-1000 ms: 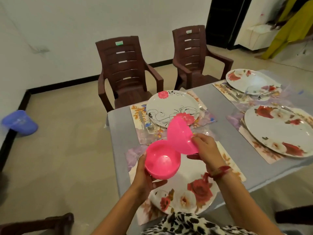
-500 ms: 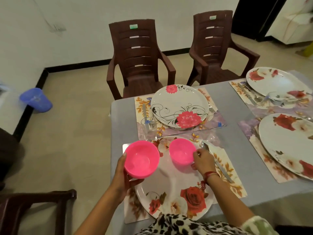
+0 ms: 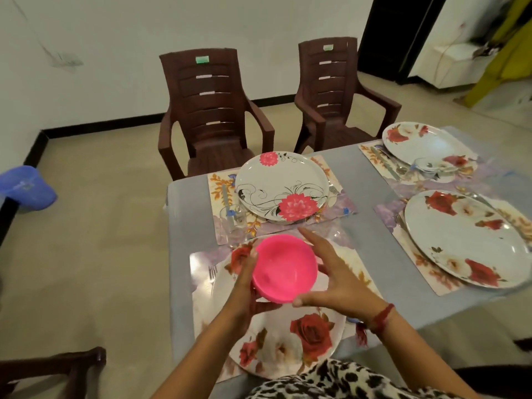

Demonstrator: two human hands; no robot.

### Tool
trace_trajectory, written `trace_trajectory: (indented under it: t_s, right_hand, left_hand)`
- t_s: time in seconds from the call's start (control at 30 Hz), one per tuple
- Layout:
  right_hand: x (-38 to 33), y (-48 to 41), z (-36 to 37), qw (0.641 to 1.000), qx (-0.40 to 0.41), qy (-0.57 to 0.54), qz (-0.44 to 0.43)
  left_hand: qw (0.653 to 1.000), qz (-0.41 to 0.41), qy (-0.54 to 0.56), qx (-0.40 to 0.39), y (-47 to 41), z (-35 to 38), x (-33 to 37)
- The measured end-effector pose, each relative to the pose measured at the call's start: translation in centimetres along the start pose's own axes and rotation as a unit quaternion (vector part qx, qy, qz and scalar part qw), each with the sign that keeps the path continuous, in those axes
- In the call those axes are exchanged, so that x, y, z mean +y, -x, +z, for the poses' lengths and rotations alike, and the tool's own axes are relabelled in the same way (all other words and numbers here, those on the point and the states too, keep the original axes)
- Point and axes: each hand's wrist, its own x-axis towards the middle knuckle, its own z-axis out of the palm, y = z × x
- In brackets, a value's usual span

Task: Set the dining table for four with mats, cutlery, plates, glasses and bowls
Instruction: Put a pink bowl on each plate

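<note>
My left hand [image 3: 244, 286] grips a pink bowl [image 3: 283, 269] from its left side and underneath, above the near rose-patterned plate [image 3: 302, 341]. My right hand [image 3: 336, 280] is at the bowl's right side with fingers spread and straight, the thumb at the rim. The second pink bowl is not visible; it may be hidden under the held one. A fork [image 3: 212, 273] lies left of the near plate. Across from it, a plate with pink flowers [image 3: 282, 185] sits on a floral mat [image 3: 218, 182] beside a clear glass [image 3: 231, 218].
Two more rose plates [image 3: 460, 237] [image 3: 426, 145] lie on mats to the right, one with a glass [image 3: 426, 165] and cutlery. Two brown plastic chairs [image 3: 210, 110] [image 3: 336, 93] stand at the far side. A blue object [image 3: 26, 187] lies on the floor at left.
My right hand has let go of the bowl it set on the near plate and opened beside the other bowl. My left hand has carried its bowl rightward over the plate.
</note>
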Motion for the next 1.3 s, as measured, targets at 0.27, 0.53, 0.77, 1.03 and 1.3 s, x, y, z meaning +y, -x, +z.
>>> trace_trajectory:
  t_s: [0.27,0.53,0.77,1.03,1.3]
  right_hand:
    - [4.6,0.8,-10.0,0.992,0.013,0.112,-0.063]
    - [13.0,2.5,-22.7,0.994,0.085,0.052,-0.033]
    - [17.3,3.4,-30.7,0.966,0.177,-0.187,-0.002]
    - [26.9,3.9,-37.5,0.898,0.392,-0.090,0.178]
    - [31.4,1.2,-38.7,0.899,0.336,0.072,0.270]
  left_hand:
    - [0.999,-0.031,-0.018,-0.019,-3.9,11.2,-0.6]
    - [0.992,-0.051,-0.079,-0.078,-11.1,24.7,-2.1]
    - [0.995,-0.065,-0.043,-0.058,-14.0,32.5,-2.2]
    - [0.998,-0.052,0.011,-0.026,-15.8,34.6,-2.7]
    - [0.999,-0.044,0.023,-0.015,-16.6,33.2,-2.6]
